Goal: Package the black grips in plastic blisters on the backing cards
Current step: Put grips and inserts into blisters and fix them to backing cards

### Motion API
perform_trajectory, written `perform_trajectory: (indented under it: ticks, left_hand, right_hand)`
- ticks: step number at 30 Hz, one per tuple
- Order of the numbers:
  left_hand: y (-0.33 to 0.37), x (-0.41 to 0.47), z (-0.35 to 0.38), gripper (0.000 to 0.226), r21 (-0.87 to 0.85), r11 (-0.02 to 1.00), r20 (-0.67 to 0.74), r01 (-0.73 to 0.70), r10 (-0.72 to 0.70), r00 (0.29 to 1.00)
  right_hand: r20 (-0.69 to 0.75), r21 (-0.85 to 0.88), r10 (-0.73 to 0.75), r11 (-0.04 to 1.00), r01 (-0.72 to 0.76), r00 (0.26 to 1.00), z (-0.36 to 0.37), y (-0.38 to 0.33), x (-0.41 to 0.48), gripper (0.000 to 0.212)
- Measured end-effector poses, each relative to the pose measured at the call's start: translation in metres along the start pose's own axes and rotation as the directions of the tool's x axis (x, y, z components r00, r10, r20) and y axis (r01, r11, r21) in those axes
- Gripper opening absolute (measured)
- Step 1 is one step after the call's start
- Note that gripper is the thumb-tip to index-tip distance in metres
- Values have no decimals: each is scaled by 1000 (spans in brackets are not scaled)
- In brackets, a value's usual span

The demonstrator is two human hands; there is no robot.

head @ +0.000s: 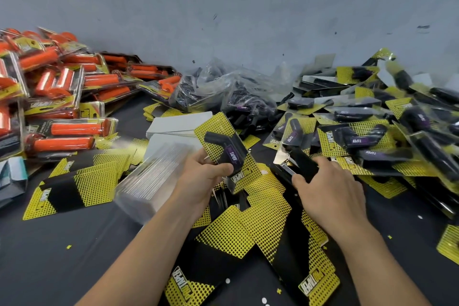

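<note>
Loose backing cards [260, 226] litter the counter [49, 256] beneath both wrists. The left hand [203, 174] has its fingers [223, 169] clamped on a carded black grip [228, 149], tilted up. The right hand [323, 181] has its fingers clamped on a black stapler [300, 159], just right of the card. A stack of clear blisters [154, 169] lies left of the left fingers. Beyond them are white cards [178, 122] and a bag of black grips [223, 89]. Finished packs [372, 136] crowd in beyond the right fingers, with orange-grip packs [62, 87] far left.
</note>
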State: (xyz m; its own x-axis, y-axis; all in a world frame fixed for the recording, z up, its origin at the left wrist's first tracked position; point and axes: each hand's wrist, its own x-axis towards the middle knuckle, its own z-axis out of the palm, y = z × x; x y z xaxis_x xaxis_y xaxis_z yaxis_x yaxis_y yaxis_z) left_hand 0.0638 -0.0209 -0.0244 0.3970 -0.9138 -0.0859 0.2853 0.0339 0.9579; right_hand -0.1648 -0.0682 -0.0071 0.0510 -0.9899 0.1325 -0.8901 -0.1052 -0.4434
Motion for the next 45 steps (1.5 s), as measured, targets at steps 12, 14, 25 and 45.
perform_trajectory:
  ticks: [12, 14, 25, 45]
  left_hand:
    - [2, -1, 5, 43, 98, 994, -11, -40, 42, 999]
    - [3, -1, 6, 45, 90, 995, -2, -31, 32, 999]
    - [2, -3, 7, 57, 97, 987, 85, -125, 117, 990]
    - [13, -3, 6, 45, -418, 908, 225, -24, 128, 966]
  right_hand:
    - [79, 326, -201, 931, 165, 976, 5, -7, -17, 31]
    - [129, 382, -216, 912, 153, 968, 9, -4, -16, 42]
    - [277, 604, -179, 797, -26, 944, 8, 4, -4, 13]
    - [123, 534, -350, 812, 235, 929, 2, -1, -19, 84]
